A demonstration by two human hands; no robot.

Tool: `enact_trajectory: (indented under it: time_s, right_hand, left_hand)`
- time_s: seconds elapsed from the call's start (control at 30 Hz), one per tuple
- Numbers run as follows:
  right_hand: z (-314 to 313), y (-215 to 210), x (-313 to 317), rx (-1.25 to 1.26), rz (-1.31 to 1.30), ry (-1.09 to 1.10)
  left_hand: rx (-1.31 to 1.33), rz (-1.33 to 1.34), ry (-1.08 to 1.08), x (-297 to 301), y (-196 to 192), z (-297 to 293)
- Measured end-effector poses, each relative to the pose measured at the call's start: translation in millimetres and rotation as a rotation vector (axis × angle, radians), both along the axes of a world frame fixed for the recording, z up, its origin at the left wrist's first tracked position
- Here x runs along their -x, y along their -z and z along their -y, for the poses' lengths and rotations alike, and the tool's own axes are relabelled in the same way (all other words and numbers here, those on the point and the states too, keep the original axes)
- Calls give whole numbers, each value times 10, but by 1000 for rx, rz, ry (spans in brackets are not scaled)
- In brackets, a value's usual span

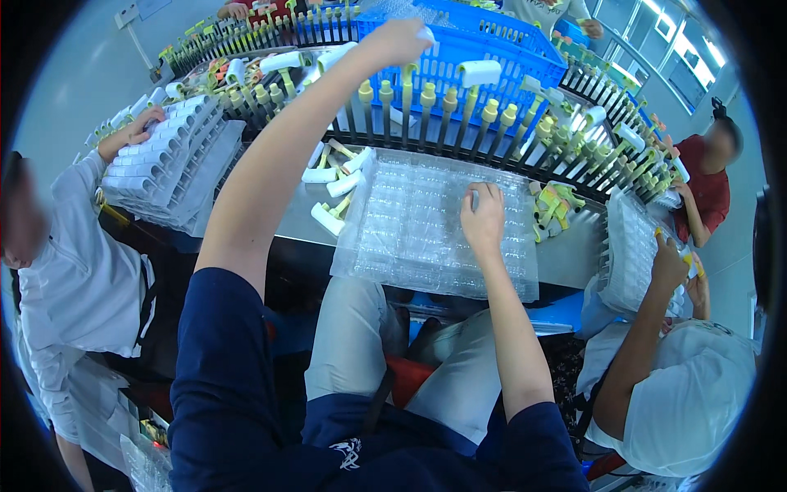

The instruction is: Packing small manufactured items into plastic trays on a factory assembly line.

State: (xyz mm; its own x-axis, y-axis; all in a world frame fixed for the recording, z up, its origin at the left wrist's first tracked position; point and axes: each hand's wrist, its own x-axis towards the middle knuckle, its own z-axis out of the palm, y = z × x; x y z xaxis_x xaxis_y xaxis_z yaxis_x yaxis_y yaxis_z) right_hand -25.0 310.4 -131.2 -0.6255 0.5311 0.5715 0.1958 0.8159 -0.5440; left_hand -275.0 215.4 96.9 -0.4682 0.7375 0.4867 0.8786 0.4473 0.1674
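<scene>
My left hand reaches far forward over the near left rim of the blue crate. Its fingers are curled, with a small whitish bit at the tips that I cannot make out. A clear plastic blister tray with rows of pockets lies before me, its near edge over my lap. On its right half rests my right hand, fingers loosely bent and nothing visible in them. White curved pieces with yellow-green stems lie left of the tray. Yellow-green scraps lie to its right.
A rack of dark upright rods with yellowish tips stands between tray and crate. At left, a co-worker's hand touches stacked trays of white pieces. Another tray stack stands at right beside a person in white. A person in red sits beyond.
</scene>
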Motion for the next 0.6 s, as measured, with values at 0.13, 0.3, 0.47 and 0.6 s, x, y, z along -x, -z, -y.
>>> enact_trajectory:
  time_s: [0.13,0.3,0.47,0.6]
  right_hand:
    - [-47,27,-31,-8,-16,5]
    - [-18,-1,-19,-6,-8,7]
    - [-65,64,-9,-18,3,2]
    - [-46,28,-3,-24,-1,8]
  left_hand:
    - [-3,435,-264,173,-96,8]
    - [-234,-151,73,858,205,269]
    - [-211,89,-357,1028,253,333]
    - [271,60,-495,988,262,603]
